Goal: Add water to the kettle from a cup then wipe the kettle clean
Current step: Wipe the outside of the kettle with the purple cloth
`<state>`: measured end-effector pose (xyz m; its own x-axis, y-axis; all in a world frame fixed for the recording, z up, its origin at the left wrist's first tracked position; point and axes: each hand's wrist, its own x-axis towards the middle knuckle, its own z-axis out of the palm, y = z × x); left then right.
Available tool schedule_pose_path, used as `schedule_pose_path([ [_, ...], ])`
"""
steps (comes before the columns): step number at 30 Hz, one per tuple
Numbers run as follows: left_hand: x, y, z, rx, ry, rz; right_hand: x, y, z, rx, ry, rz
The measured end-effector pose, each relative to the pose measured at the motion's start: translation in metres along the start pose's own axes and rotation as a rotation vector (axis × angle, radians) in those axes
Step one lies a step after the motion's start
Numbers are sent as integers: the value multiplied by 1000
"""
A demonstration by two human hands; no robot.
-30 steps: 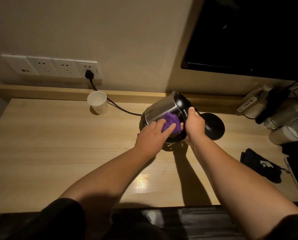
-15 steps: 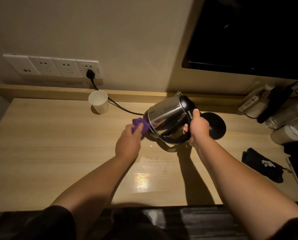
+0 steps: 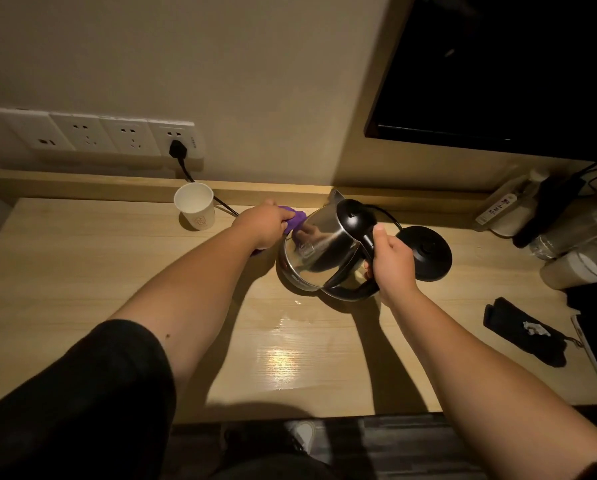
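Head view, cup (image 3: 195,210) behind left hand (image 3: 263,226), base (image 3: 423,252) beside kettle (image 3: 319,252)

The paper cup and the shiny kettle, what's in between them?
In the head view, the left hand holding a purple cloth sits between the paper cup and the kettle; the black cord runs there too.

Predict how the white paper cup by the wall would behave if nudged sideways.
The paper cup looks thin-walled and light, so it would probably slide or tip easily. It narrows toward its base, which likely favours toppling. Its contents cannot be seen.
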<state>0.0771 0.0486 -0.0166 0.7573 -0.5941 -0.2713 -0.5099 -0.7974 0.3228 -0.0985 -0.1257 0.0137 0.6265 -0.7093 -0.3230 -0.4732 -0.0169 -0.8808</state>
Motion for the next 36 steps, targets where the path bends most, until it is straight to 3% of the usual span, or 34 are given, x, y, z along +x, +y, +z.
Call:
schedule_pose_path([
  [8,-6,-1,14,-79,-28,-77,-2,-1,1,19,11,-1],
  [15,-36,13,37,-169,174,-150,3,-1,0,184,79,160],
  [21,-69,40,52,-388,329,-210,3,-5,-2,338,101,280],
  [26,-97,53,78,-308,358,-85,3,-8,0,342,116,274],
  [36,-116,68,103,36,178,60,2,-9,0,322,120,242],
])
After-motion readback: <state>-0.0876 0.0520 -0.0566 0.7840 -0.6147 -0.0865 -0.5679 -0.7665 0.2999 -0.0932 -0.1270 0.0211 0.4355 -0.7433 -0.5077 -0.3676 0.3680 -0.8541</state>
